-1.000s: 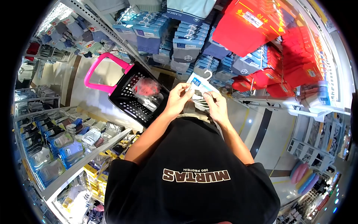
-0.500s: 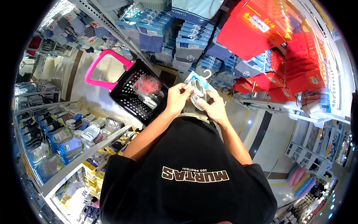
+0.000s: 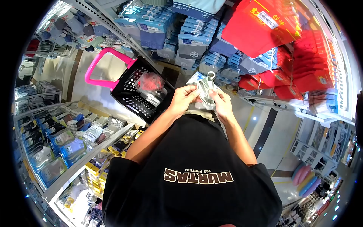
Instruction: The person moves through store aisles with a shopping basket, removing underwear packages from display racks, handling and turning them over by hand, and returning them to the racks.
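A pack of pale grey-green socks [image 3: 206, 90] on a white and blue card with a white hook hangs between my hands, in front of my chest. My left hand [image 3: 184, 100] pinches the left side of the socks with thumb and fingers. On the right side, my right hand [image 3: 222, 103] grips them, its thumb pressed on the fabric. The sock layers look spread and folded over the card, covering much of it. The card's hook points up, away from my body.
A black basket [image 3: 132, 99] with a pink handle [image 3: 90, 70] holds plastic-wrapped items. Blue-carded packs [image 3: 191, 47] and red packs [image 3: 261, 28] hang ahead. A shelf of sock packs [image 3: 56, 142] stands left; colored rings [image 3: 306, 179] lie at right.
The socks have been lifted and spread over the card, hiding more of it. Both hands have shifted slightly while keeping their hold.
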{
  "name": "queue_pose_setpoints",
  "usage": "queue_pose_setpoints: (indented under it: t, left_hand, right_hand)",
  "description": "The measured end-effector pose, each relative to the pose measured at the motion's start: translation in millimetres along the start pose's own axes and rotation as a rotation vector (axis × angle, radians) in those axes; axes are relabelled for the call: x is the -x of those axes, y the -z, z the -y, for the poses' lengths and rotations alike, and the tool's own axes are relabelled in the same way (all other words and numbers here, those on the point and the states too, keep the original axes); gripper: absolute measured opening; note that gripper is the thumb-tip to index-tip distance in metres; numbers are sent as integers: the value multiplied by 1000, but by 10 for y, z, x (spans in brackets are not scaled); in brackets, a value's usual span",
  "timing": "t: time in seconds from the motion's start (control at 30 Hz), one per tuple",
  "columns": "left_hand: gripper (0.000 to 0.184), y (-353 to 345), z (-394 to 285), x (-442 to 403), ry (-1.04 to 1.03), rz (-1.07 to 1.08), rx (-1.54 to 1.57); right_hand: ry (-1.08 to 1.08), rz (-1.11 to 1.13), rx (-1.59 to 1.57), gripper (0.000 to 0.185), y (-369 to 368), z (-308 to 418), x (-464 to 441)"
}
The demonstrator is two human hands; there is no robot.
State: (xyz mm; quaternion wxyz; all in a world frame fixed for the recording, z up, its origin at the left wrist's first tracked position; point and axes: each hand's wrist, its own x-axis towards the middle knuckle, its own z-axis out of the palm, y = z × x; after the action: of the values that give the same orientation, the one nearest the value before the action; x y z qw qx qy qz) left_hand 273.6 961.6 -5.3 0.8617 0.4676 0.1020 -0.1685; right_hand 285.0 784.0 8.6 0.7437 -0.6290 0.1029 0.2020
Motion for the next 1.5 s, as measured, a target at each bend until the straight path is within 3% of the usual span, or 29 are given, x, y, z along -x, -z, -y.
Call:
queue_pose_setpoints:
  t: [0.3,0.4,0.53,0.57,0.8,0.9,0.93,1.0,1.03,1.17,1.33,1.37,1.5]
  left_hand:
    - [17,55,32,-9,7,1,18]
    - [13,20,37,-12,-60,-2,-106]
    - [6,-17,42,-52,-159,2,-236]
    - [6,-6,47,-50,-168,-3,-251]
    - [8,12,28,34,-103,-164,-198]
    - [9,0,76,37,-101,-198,-178]
    - [9,3,96,28,-105,-208,-167]
    - [8,33,135,15,-85,-226,-220]
    - [8,66,152,11,-59,-230,-234]
    - [13,245,308,30,72,-173,-261]
    - [12,280,406,114,139,-140,-303]
    - [12,276,427,126,135,-136,-295]
    - [13,264,432,138,117,-122,-304]
  right_hand:
    - [-107,11,-120,31,9,-1,54]
    - [121,81,268,35,-63,107,118]
    - [178,14,444,31,-59,105,76]
    - [145,-22,382,23,-77,127,81]
    - [157,-101,143,20,121,14,-53]
    - [137,-87,194,26,94,70,5]
    - [128,-46,213,36,102,55,10]
    - [321,-73,455,42,133,135,40]
    - [319,-90,476,42,200,164,23]
    - [526,-236,539,21,634,298,-302]
    - [677,-205,679,18,970,589,-684]
    - [586,-182,691,19,1017,647,-739]
    - [777,-126,878,22,812,914,-908]
